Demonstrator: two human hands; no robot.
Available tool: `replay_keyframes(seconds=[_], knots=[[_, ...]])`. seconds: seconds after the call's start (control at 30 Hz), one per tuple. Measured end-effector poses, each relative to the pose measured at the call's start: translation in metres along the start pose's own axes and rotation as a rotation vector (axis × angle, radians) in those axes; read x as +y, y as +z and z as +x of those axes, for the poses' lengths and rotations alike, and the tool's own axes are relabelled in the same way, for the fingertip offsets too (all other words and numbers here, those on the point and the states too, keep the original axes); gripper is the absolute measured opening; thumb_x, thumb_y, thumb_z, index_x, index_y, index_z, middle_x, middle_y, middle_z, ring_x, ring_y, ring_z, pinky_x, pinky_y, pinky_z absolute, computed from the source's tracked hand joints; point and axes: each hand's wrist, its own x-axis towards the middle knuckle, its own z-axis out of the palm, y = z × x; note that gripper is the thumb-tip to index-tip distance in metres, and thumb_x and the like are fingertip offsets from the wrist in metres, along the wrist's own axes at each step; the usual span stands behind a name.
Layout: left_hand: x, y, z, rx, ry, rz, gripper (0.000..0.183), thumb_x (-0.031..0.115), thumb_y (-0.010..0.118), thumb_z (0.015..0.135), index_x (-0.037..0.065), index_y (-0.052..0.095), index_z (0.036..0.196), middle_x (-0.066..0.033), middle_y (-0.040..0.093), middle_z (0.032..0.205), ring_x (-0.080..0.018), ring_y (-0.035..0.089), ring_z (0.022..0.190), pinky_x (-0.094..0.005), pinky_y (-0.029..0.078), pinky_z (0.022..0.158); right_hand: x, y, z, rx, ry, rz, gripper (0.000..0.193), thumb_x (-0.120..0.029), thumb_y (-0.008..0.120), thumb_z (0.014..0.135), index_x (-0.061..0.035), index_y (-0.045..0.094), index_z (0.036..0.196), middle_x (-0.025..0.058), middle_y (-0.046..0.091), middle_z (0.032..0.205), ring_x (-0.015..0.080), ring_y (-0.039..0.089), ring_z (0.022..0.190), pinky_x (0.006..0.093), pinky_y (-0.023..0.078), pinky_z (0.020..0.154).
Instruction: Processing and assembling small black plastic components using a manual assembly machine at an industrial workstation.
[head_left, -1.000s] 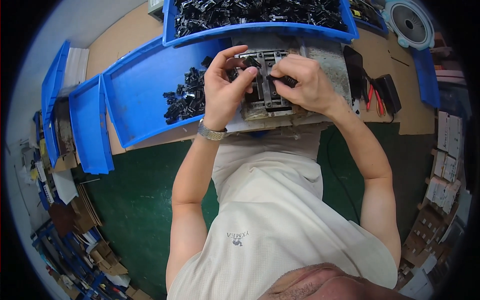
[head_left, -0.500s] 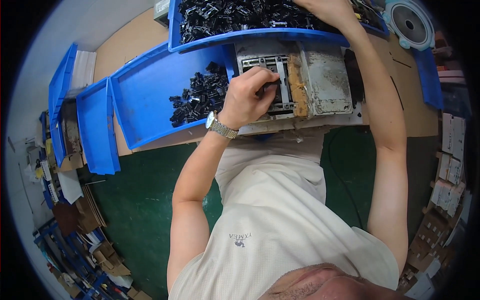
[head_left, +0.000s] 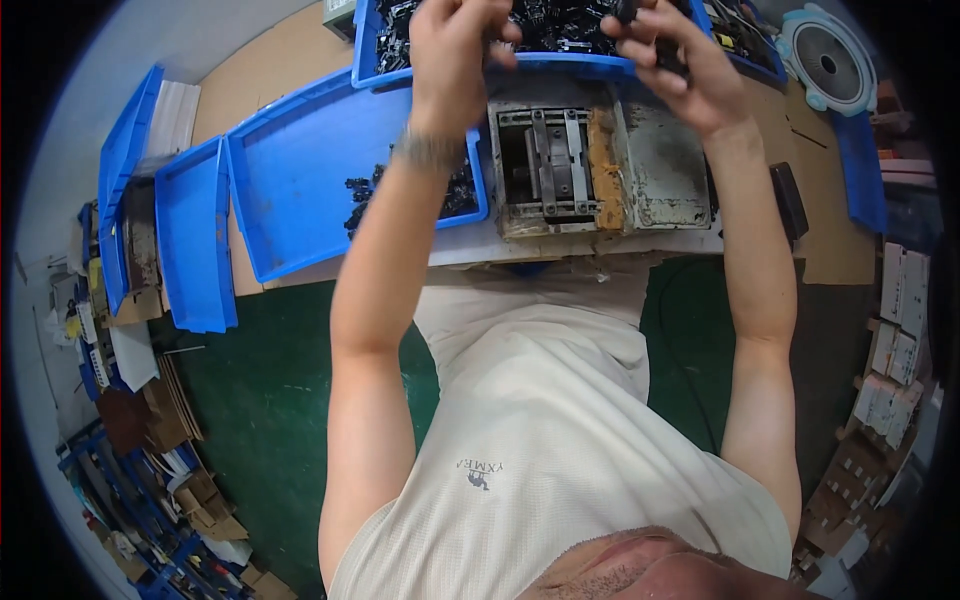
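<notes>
While two black parts [head_left: 671, 59] sit in the half-curled right hand [head_left: 704, 84], left hand [head_left: 449, 62] loosely bent, its hold unclear, both over one heaped blue bin [head_left: 575, 64]

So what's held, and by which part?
Right hand clasps at least one small, blocky black plastic part; where on it can't be told. Left hand: too unclear to tell.

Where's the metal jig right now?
In the head view, the metal jig is slightly right of centre, below the full blue bin and right of the large blue tray.
</notes>
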Motion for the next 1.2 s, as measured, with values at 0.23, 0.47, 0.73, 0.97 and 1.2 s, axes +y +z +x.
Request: replay_keyframes(seconds=[0.23, 0.47, 0.73, 0.97, 1.2], knots=[[-0.012, 0.036, 0.074, 0.145, 0.120, 0.974, 0.017, 0.014, 0.072, 0.087, 0.001, 0.062, 0.094, -0.0197, 0.070, 0.078, -0.0399, 0.070, 0.076, -0.0483, 0.056, 0.070, 0.076, -0.003, -0.041, -0.006, -0.295, -1.066, 0.033, -0.006, 0.072, 0.088, -0.0044, 0.071, 0.121, -0.0003, 0.066, 0.101, 0.0044, 0.059, 0.082, 0.0228, 0.049, 0.071], [-0.030, 0.028, 0.078, 0.324, 0.011, 0.503, 0.022, 0.013, 0.070, 0.085, -0.002, 0.066, 0.100, -0.0196, 0.072, 0.084, -0.0352, 0.071, 0.075, -0.0446, 0.057, 0.070, 0.095, 0.003, -0.050, -0.096, -0.531, -1.427, 0.021, -0.006, 0.074, 0.081, 0.0030, 0.065, 0.099, 0.0152, 0.070, 0.093, 0.0296, 0.070, 0.085, 0.0341, 0.054, 0.077], [0.049, 0.003, -0.010, 0.236, -0.568, -0.591, 0.032, 0.007, 0.071, 0.091, 0.001, 0.062, 0.122, -0.0086, 0.065, 0.079, -0.0099, 0.062, 0.060, -0.0202, 0.043, 0.045, 0.097, 0.006, -0.055, -0.160, -0.470, -1.461, 0.019, -0.002, 0.071, 0.077, 0.0034, 0.061, 0.093, 0.0176, 0.065, 0.088, 0.0380, 0.067, 0.084, 0.0396, 0.054, 0.075], [0.043, 0.042, -0.083, -0.125, -0.233, 0.051, 0.029, 0.005, 0.078, 0.084, 0.003, 0.068, 0.111, -0.0121, 0.072, 0.096, -0.0182, 0.069, 0.071, -0.0274, 0.054, 0.060, 0.023, -0.014, -0.029, 0.035, -0.167, -0.366, 0.021, -0.010, 0.064, 0.095, -0.0029, 0.070, 0.114, 0.0019, 0.068, 0.098, 0.0068, 0.061, 0.081, 0.0246, 0.050, 0.069], [0.041, 0.042, -0.084, -0.313, -0.072, 0.234, 0.016, 0.000, 0.074, 0.082, 0.001, 0.067, 0.096, -0.0160, 0.070, 0.090, -0.0369, 0.070, 0.081, -0.0406, 0.057, 0.069, -0.027, 0.001, 0.053, 0.141, -0.281, -0.676, 0.011, -0.014, 0.068, 0.097, -0.0028, 0.071, 0.097, 0.0062, 0.071, 0.079, 0.0112, 0.062, 0.058, 0.0213, 0.044, 0.045]])
